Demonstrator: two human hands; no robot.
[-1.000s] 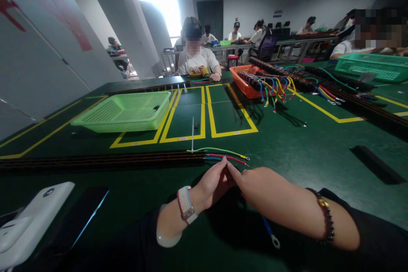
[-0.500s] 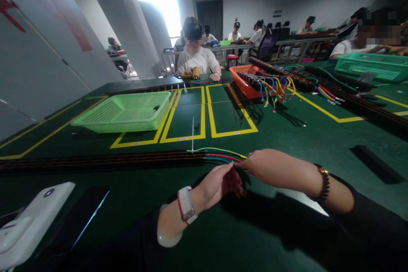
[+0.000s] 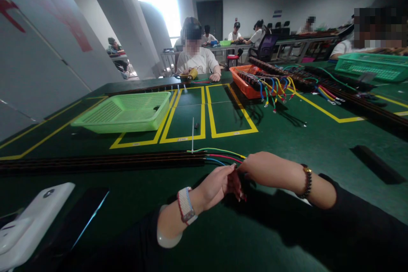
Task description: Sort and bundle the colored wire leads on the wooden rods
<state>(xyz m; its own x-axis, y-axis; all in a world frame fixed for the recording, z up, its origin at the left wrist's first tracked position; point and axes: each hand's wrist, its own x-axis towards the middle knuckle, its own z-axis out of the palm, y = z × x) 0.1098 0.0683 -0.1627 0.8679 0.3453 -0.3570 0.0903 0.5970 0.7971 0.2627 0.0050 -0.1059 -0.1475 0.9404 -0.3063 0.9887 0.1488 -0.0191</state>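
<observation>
Near the table's front edge, my right hand [image 3: 259, 168] pinches the coloured wires [image 3: 223, 155] leaving the black strip [image 3: 102, 162]; my left hand [image 3: 216, 185] curls loosely beside, empty as far as I can tell.

Both hands [image 3: 237, 176] together, fingertips meeting

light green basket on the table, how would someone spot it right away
On the green table, look left of the yellow-taped rectangles in the middle. The light green basket sits there, wide, shallow and mesh-walled, beyond the long black strip. Unlike the orange basket on the right, no coloured wires hang out of it.
</observation>
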